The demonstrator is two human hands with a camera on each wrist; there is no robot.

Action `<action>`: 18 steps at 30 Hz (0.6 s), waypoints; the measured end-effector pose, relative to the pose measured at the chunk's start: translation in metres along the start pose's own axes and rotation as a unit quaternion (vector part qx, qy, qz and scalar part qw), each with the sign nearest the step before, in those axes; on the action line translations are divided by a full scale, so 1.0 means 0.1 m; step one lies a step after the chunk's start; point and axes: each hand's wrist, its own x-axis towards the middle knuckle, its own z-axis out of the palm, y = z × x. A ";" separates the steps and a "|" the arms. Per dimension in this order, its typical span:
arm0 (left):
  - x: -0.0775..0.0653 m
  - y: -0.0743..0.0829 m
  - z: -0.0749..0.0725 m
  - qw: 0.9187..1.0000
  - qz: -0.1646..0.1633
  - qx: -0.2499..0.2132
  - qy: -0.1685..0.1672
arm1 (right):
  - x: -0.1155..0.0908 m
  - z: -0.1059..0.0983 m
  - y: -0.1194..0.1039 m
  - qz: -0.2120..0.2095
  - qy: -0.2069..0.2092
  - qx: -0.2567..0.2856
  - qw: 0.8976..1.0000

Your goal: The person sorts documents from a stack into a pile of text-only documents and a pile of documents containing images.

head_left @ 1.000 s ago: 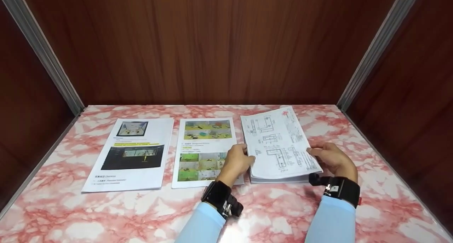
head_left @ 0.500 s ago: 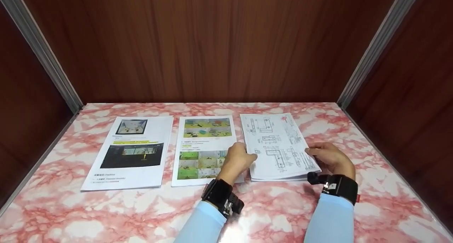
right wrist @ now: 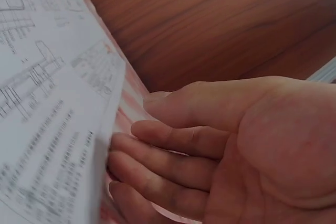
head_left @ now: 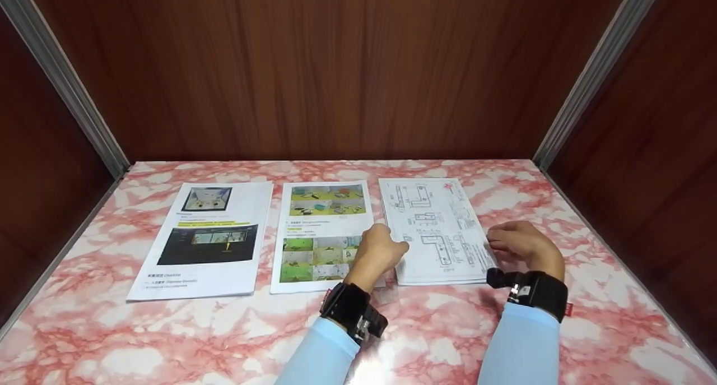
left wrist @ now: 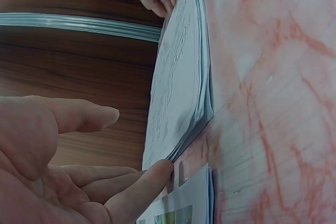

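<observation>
A stack of paper sheets point(head_left: 434, 233) printed with technical line drawings lies flat at the right of the table. My left hand point(head_left: 378, 256) is at its left edge; in the left wrist view its fingers point(left wrist: 139, 192) reach to the stack's near corner, and the thumb point(left wrist: 89, 116) stands away from the paper. At the right edge is my right hand point(head_left: 524, 245). Its fingertips point(right wrist: 118, 163) come right up to the side of the sheets in the right wrist view, with the thumb point(right wrist: 173, 108) off them. Neither hand pinches the paper.
Left of the drawings lies a second paper stack point(head_left: 322, 227) with colour photos, partly behind my left hand. Farther left is a third stack point(head_left: 218, 284) with a dark screenshot and yellow highlighting. Dark wood panels point(head_left: 336, 71) enclose the marbled red-and-white table point(head_left: 224, 340).
The top sheets, raised and bent at the far right corner one second ago, have come down flat. My right thumb has left the paper's edge. The left hand has hardly moved.
</observation>
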 end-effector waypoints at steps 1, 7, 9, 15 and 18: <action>-0.01 0.00 0.00 1.000 0.000 -0.001 -0.001 | 0.00 0.01 -0.01 -0.005 0.000 -0.007 1.000; -0.02 0.03 0.00 1.000 0.000 -0.011 -0.012 | 0.04 0.03 -0.02 -0.029 0.010 -0.025 0.999; -0.02 0.03 0.00 1.000 -0.002 -0.010 -0.014 | 0.05 0.03 -0.01 -0.029 0.011 -0.019 0.999; -0.02 0.02 -0.01 1.000 -0.003 -0.009 -0.015 | 0.06 0.04 0.00 -0.029 0.012 -0.010 0.999; -0.02 0.01 -0.02 1.000 0.000 -0.008 -0.015 | 0.06 0.05 0.00 -0.026 0.014 -0.009 1.000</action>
